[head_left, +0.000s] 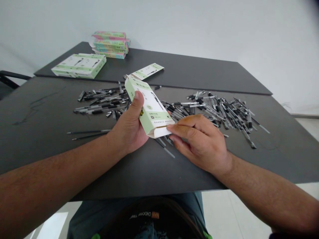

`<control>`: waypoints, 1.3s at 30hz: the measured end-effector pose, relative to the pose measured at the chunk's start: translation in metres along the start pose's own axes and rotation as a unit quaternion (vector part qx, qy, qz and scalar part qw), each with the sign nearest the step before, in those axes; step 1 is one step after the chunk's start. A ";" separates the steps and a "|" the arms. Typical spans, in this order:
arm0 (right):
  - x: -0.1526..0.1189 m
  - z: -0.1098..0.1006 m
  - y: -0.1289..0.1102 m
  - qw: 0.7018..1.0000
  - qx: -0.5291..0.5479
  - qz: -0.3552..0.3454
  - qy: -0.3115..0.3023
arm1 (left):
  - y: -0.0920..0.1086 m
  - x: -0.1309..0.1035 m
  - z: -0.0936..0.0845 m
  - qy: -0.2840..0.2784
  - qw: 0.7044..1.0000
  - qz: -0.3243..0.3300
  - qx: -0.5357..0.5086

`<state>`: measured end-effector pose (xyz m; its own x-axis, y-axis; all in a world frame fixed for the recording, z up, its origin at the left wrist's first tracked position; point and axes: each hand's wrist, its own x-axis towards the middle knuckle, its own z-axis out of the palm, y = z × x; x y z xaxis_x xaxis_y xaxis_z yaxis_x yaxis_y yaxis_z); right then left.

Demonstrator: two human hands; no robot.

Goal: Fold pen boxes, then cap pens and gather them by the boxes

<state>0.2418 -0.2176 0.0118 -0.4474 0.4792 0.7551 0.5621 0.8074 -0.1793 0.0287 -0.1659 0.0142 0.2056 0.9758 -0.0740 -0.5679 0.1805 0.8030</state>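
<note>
A green and white carton [152,103] is tilted above the table, its near end toward me. My left hand [132,127] is wrapped round its left side, thumb on the printed face. My right hand [199,141] pinches the white end flap at the carton's near right corner between thumb and fingers. Behind the carton, black and clear pens [102,103] lie in a loose heap on the left, and more pens [231,113] are scattered to the right. What is inside the carton is hidden.
Another green and white carton [149,70] lies behind the held one. Flat cartons [81,64] rest side by side at the back left, near a stack of pink and green boxes [111,44]. Thin refills [87,134] lie on the dark table [119,179], left of my left hand.
</note>
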 end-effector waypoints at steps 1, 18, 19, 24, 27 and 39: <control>0.000 0.000 0.000 1.000 -0.002 0.002 -0.002 | 0.000 0.000 0.000 0.000 1.000 -0.001 0.000; 0.001 -0.001 0.000 1.000 -0.010 0.001 -0.004 | 0.001 -0.003 0.004 0.016 0.999 -0.026 0.021; 0.002 -0.002 -0.001 1.000 -0.009 0.002 -0.004 | 0.001 -0.004 0.005 0.014 0.999 -0.026 0.017; 0.001 -0.002 -0.001 1.000 -0.005 0.008 -0.008 | 0.002 -0.007 0.005 0.008 1.000 -0.023 0.015; 0.001 -0.001 -0.001 1.000 0.001 0.008 -0.006 | 0.001 -0.007 0.003 -0.002 0.999 -0.022 0.027; 0.002 0.000 -0.010 0.999 0.040 -0.023 0.010 | -0.004 -0.013 0.007 -0.024 0.999 0.021 0.032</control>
<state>0.2354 -0.2244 0.0146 -0.4568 0.4356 0.7756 0.4835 0.8535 -0.1946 0.0341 -0.1798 0.0158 0.2212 0.9751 -0.0129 -0.5247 0.1302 0.8413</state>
